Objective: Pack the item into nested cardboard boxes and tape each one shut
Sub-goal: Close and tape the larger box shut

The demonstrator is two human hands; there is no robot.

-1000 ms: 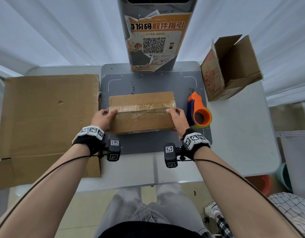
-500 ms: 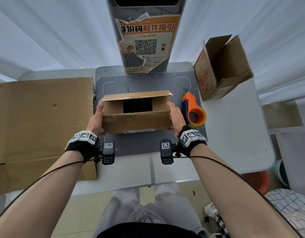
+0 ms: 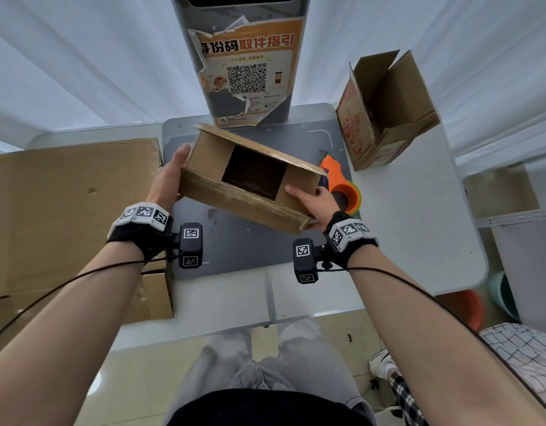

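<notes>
Since a moment ago, my hands have lifted the small box off the tabletop and tilted it, left hand flat against one end, right hand gripping the other corner.

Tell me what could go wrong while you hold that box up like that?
The small box is tilted in the air with its flaps open, so the dark thing inside might slide out. The left hand only presses flat on one end while the right hand grips the other corner, so the box could slip. It could also bump the tape roller just beside it.
</notes>
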